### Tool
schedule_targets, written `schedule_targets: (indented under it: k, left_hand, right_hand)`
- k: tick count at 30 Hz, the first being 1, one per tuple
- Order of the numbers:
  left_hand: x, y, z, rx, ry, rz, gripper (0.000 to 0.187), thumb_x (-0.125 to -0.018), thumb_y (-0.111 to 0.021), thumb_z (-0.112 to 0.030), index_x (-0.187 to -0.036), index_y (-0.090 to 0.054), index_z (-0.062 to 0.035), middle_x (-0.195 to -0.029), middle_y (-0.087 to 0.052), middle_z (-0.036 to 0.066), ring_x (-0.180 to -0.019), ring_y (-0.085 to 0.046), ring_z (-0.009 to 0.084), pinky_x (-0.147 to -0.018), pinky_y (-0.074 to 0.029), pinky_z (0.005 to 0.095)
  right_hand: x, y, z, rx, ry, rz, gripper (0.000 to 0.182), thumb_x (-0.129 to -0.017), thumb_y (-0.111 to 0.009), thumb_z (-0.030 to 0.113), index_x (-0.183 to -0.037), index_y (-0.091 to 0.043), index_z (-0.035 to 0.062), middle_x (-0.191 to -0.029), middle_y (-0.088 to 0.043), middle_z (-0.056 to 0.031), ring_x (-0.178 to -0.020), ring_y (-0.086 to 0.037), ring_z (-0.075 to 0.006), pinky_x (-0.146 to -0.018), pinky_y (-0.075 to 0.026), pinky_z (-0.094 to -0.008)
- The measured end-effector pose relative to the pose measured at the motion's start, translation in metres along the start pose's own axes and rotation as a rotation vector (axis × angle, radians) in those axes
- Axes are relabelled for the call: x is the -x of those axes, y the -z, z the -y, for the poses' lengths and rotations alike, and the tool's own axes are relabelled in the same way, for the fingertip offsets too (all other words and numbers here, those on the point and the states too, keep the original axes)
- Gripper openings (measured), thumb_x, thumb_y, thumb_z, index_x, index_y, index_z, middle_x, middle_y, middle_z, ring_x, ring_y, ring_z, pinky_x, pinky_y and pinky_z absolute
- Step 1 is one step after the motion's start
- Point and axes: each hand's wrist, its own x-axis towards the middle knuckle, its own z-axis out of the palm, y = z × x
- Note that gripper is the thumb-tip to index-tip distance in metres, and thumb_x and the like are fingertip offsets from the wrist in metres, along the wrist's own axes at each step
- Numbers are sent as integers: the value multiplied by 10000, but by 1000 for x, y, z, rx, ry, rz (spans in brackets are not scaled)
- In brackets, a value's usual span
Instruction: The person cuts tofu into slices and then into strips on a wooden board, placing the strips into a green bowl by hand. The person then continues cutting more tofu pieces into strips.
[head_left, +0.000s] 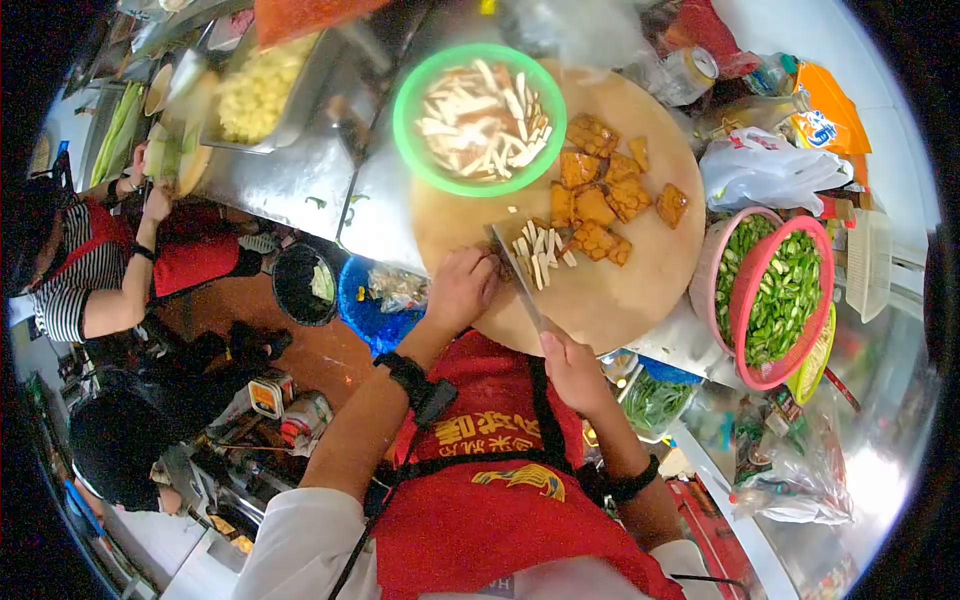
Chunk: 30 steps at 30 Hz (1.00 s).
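Note:
On the round wooden board [650, 290], my right hand [572, 372] grips the handle of a knife [520, 280], its blade pointing away from me. My left hand [465, 287] rests on the board left of the blade, fingers curled; what lies under them is mostly hidden. Cut pale strips [540, 252] lie just right of the blade. Beyond them are several browned tofu pieces [595, 205]. A green-rimmed bowl [404, 150] full of pale strips stands at the board's far left.
Red and pink baskets [742, 345] with chopped green vegetables stand right of the board. A white plastic bag [765, 170] lies behind them. A metal tray of yellow cubes [255, 95] is at the back left. Two other people [110, 270] [125, 440] are at the left.

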Motion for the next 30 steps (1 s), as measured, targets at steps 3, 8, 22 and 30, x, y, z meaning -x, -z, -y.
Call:
schedule_targets:
  k: [3,8,22,30]
  left_hand:
    - [-2,2,-4,-26,17,1,198,-720,-655,-85,-903,-589,-50,-908,-564,114,-865,-546,319,-785,-449,412]
    - [-1,2,-3,2,12,-44,193,-719,-654,-80,-897,-591,-44,-886,-561,117,-855,-546,321,-777,-450,414]
    - [1,50,-9,189,259,-128,91,-861,-557,-39,-940,-590,-8,-899,-597,157,-827,-581,326,-748,-475,384]
    - [-42,75,-44,193,-19,254,386,-838,-659,-243,-1147,-555,-36,-1151,-542,193,-1078,-514,354,-935,-406,451]
  right_hand:
    - [6,8,3,-66,-22,21,456,-992,-376,331,-1341,-483,57,-1165,-584,-295,-1136,-542,-433,-994,-416,-437]
    - [15,-5,-37,14,181,-70,459,-995,-361,346,-1345,-482,75,-1112,-595,-308,-1066,-566,-460,-956,-439,-454]
    - [23,16,-36,40,224,1,459,-974,-421,371,-1312,-520,77,-1081,-625,-277,-1013,-599,-431,-942,-454,-432]
    - [33,24,-52,340,436,-268,390,-900,-557,378,-1177,-615,110,-913,-663,-168,-820,-645,-355,-742,-507,-452]
